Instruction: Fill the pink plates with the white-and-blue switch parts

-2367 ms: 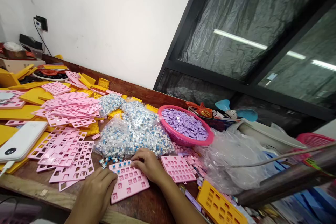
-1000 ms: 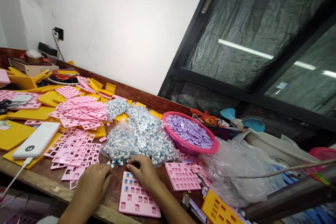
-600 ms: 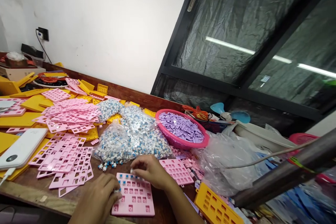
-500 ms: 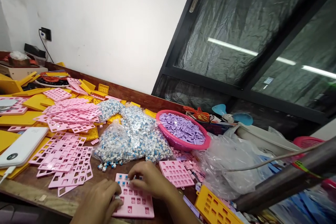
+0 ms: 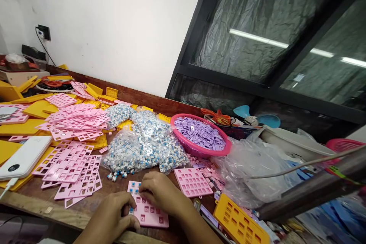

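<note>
A pink plate (image 5: 154,219) with square openings lies at the table's front, several blue-and-white key switches (image 5: 133,187) seated along its upper left. At the plate's left edge my left hand (image 5: 114,211) is curled, a blue-and-white switch (image 5: 131,210) showing between thumb and forefinger. Over the plate's upper part, my right hand (image 5: 160,192) is bent down with fingers closed together; its fingertips and anything in them are hidden. Just beyond the hands, clear bags of key switches (image 5: 143,141) lie with some spilling out.
Stacked pink plates (image 5: 67,166) and a white power bank (image 5: 25,158) lie on the left. A pink basket (image 5: 200,152) of purple pieces stands at the back. A pink tray (image 5: 193,183), a yellow case (image 5: 240,221) and a dark slanting bar (image 5: 309,183) are on the right.
The view has shifted slightly. My left hand's thumb and forefinger are a little more apart, and blue now shows between them. My right hand stays over the plate's upper part.
</note>
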Motion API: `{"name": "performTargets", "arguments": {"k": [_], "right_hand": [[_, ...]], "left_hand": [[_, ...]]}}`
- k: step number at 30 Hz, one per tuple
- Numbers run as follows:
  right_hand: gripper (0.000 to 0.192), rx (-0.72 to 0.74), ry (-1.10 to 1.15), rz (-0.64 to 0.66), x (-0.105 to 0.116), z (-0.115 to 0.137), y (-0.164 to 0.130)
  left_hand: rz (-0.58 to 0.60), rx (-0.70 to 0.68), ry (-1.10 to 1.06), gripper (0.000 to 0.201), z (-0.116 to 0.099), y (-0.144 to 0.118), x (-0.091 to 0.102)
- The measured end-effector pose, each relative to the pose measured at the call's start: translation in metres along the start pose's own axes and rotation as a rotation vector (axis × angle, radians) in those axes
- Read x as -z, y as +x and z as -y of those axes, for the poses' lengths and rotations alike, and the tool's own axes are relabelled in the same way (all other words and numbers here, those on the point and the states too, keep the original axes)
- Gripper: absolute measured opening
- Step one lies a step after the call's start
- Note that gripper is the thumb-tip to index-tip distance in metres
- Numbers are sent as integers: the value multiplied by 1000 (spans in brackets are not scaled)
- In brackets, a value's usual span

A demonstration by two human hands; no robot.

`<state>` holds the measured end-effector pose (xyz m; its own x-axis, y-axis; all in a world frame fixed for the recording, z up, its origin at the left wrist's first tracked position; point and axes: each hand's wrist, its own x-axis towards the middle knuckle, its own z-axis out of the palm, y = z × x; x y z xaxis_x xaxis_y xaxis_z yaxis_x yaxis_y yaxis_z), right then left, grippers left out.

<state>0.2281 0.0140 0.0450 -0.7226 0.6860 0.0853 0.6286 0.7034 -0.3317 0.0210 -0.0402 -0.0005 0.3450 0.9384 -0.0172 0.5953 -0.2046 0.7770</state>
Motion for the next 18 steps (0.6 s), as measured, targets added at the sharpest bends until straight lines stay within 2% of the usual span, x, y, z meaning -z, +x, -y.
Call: {"name": "performTargets", "arguments": {"k": [3,7,12,18], "right_hand": [[12,-12,2,1,-1,1,0],[13,-13,36,15,-1,-1,0],[12,-28,13,4,4,1,0],[8,-57,-102,13,4,6,-1]], "left_hand": [[30,-31,-5,16,0,-5,6],[49,-151,-18,19,6,-7,12],[-83,-257,57,26,15,0,1],[-190,-296,158,26,18,3,-18]]}}
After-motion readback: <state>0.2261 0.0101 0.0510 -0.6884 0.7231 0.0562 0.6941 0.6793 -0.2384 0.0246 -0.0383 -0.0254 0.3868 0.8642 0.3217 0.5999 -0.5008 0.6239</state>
